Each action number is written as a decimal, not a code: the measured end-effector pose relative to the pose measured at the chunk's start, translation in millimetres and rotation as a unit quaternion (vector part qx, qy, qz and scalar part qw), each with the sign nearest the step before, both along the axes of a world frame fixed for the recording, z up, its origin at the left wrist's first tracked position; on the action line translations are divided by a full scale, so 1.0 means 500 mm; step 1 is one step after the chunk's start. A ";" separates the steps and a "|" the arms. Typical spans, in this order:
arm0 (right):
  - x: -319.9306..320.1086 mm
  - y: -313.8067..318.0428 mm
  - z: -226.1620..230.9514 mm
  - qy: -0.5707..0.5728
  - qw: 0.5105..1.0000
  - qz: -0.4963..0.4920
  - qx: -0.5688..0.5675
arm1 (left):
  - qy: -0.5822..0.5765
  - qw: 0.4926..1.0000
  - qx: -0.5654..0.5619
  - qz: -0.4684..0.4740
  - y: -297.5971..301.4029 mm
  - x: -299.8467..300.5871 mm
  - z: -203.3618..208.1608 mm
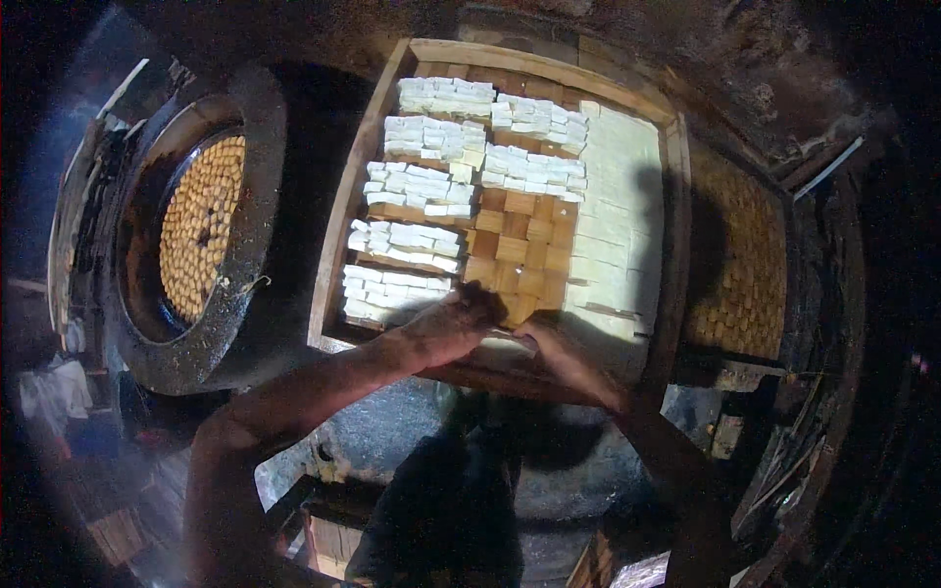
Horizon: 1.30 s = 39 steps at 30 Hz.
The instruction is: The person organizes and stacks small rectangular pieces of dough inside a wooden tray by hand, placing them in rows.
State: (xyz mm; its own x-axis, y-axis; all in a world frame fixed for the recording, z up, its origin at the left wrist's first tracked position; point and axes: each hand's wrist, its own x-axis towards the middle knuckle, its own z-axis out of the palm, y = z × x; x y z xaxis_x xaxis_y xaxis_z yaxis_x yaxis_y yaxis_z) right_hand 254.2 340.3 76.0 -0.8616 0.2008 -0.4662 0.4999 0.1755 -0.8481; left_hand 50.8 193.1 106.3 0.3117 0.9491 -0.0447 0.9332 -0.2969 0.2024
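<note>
A wooden-framed tray (339, 211) lined with woven bamboo (518, 250) lies before me. Stacked rows of white tofu strips (417, 186) fill its left side, with more rows at the top centre. Along the right runs a flat sheet of tofu (618, 216), scored into pieces. My left hand (469, 316) is closed near the tray's front edge, beside the nearest row of strips. Close to its right, my right hand (549, 343) is closed as well, at the lower end of the sheet. A pale sliver shows between the hands; what either grips is hidden by fingers and shadow.
On the left a large round pan (257, 186) with a wide dark rim holds many golden-brown pieces (201, 230). Another woven surface (735, 265) lies right of the tray. A whitish cloth or bag (57, 392) sits at the far left. The surroundings are dark.
</note>
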 end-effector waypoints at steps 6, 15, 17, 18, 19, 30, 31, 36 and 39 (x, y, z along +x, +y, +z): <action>0.017 0.005 -0.060 0.009 0.998 0.030 0.052 | -0.180 0.977 -0.086 0.081 0.021 0.006 -0.002; -0.006 -0.008 -0.092 0.006 0.998 0.028 -0.048 | -0.152 0.988 -0.023 -0.008 0.012 -0.001 -0.031; -0.011 -0.011 -0.089 -0.019 0.998 0.043 -0.035 | -0.159 0.987 0.000 -0.002 0.004 0.000 -0.040; -0.008 -0.012 -0.077 0.008 0.998 0.057 -0.005 | -0.171 0.985 0.024 0.000 0.003 0.004 -0.042; -0.007 -0.012 -0.064 0.035 0.997 0.071 0.025 | -0.172 0.985 0.026 0.000 -0.002 0.008 -0.043; 0.008 0.008 -0.026 0.136 0.958 0.171 0.186 | -0.283 0.947 -0.105 0.106 0.015 0.008 -0.048; 0.008 0.012 -0.029 0.118 0.951 0.198 0.205 | -0.285 0.947 -0.104 0.104 0.019 0.011 -0.038; 0.011 0.004 -0.002 0.216 0.905 0.234 0.280 | -0.452 0.847 -0.190 0.207 -0.012 0.026 -0.031; 0.028 0.017 -0.033 0.219 0.863 0.262 0.372 | -0.448 0.841 -0.198 0.231 -0.002 0.029 0.017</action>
State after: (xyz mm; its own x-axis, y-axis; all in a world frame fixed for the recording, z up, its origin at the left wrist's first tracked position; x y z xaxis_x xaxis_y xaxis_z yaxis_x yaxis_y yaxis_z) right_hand 268.3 348.9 59.4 -0.9859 -0.1664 0.0177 -0.1536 0.8580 -0.4901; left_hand 65.4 192.0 114.9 -0.0090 0.9444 -0.3285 0.3518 0.3105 0.8831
